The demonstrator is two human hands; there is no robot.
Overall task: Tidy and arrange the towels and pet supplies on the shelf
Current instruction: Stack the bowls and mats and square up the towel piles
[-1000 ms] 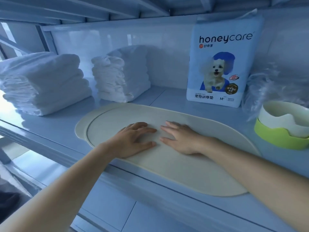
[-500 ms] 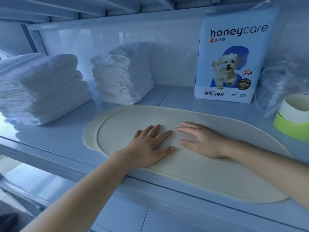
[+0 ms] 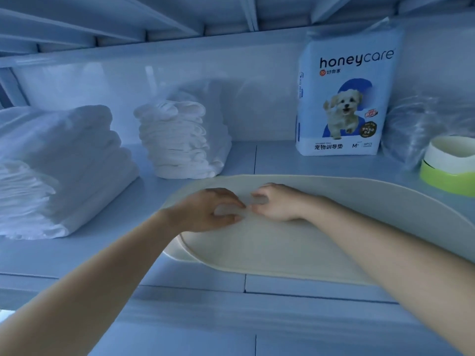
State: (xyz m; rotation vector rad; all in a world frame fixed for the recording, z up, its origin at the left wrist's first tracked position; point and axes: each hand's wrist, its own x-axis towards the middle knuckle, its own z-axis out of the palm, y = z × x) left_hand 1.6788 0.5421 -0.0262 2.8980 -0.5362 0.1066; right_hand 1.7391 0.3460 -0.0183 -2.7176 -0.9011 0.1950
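Observation:
A cream oval pet mat (image 3: 295, 242) lies flat on the pale blue shelf (image 3: 195, 281), its front edge near the shelf's lip. My left hand (image 3: 205, 210) and my right hand (image 3: 279, 202) hover close together over the mat's left half, fingertips almost meeting. Both hands have curled fingers blurred by motion, and I see nothing held in them. Two stacks of folded white towels stand at the left, a large stack (image 3: 56, 170) and a smaller stack (image 3: 182, 140). A honeycare pet pad pack (image 3: 344, 98) stands upright at the back right.
A white and green pet bowl (image 3: 449, 165) sits at the right edge, with crinkled clear plastic (image 3: 416, 124) behind it. The shelf above hangs low overhead. A bare strip of shelf runs between the towels and the mat.
Both hands were flat on the mat with fingers spread; now their fingers have curled in. The view has shifted left and down, so the bowl sits nearer the right edge.

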